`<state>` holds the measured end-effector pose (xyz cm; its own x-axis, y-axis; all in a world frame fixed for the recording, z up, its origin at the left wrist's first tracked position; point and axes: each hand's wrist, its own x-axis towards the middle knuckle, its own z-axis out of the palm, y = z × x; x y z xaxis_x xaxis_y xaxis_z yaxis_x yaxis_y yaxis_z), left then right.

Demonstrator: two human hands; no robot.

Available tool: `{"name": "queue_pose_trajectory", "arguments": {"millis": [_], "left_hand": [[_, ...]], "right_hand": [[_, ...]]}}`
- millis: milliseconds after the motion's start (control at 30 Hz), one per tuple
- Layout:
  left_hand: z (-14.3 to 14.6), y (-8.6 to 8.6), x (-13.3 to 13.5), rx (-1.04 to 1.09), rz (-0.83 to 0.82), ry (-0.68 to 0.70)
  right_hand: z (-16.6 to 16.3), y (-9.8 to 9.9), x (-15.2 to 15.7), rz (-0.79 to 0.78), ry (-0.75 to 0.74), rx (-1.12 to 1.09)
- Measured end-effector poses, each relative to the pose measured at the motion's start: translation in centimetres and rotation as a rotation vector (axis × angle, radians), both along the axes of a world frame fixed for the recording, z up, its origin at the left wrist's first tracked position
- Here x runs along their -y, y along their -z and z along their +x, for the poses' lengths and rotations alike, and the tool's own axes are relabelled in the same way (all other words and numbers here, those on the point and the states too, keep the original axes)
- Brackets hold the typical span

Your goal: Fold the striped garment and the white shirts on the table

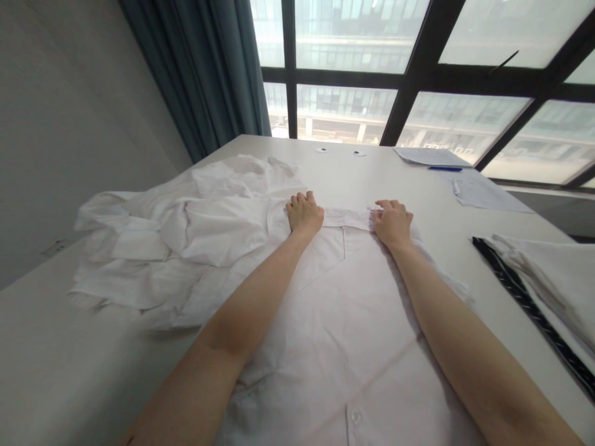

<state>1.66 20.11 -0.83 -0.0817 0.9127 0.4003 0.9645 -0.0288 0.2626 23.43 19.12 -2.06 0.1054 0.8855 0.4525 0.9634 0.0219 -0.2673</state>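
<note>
A white shirt [344, 310] lies spread flat on the white table [46, 371] in front of me, its collar [348, 218] at the far end. My left hand [304, 212] rests on the collar's left end with its fingers curled closed on the cloth. My right hand [393, 221] sits on the collar's right end, fingers likewise bent and pinching the fabric. Both forearms stretch over the shirt's body. A button [356, 416] shows near the bottom edge.
A crumpled heap of white garments [176, 241] lies to the left. At the right edge lies another folded garment [553, 272] with a dark patterned strip [525, 297]. Papers [483, 189] and a blue pen [445, 168] lie far right. Windows and a blue curtain stand behind.
</note>
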Motion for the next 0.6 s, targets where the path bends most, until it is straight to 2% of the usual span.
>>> {"name": "queue_pose_trajectory", "arguments": {"millis": [100,167,267,400,600], "left_hand": [[0.14,0.0,0.07,-0.026,-0.034,-0.007],[0.17,0.06,0.02,-0.027,-0.039,0.02],[0.12,0.1,-0.19,0.028,-0.042,0.067],[-0.03,0.06,-0.52,0.142,-0.026,0.113],[-0.24,0.37,-0.72,0.176,-0.013,0.16]], "right_hand": [[-0.1,-0.31,0.23,-0.001,0.105,0.029],[-0.14,-0.3,0.26,-0.043,0.123,0.035],[-0.09,-0.07,0.11,-0.059,0.084,0.005],[0.04,0.16,-0.15,-0.002,0.005,-0.064],[-0.03,-0.05,-0.35,0.014,-0.035,-0.065]]}}
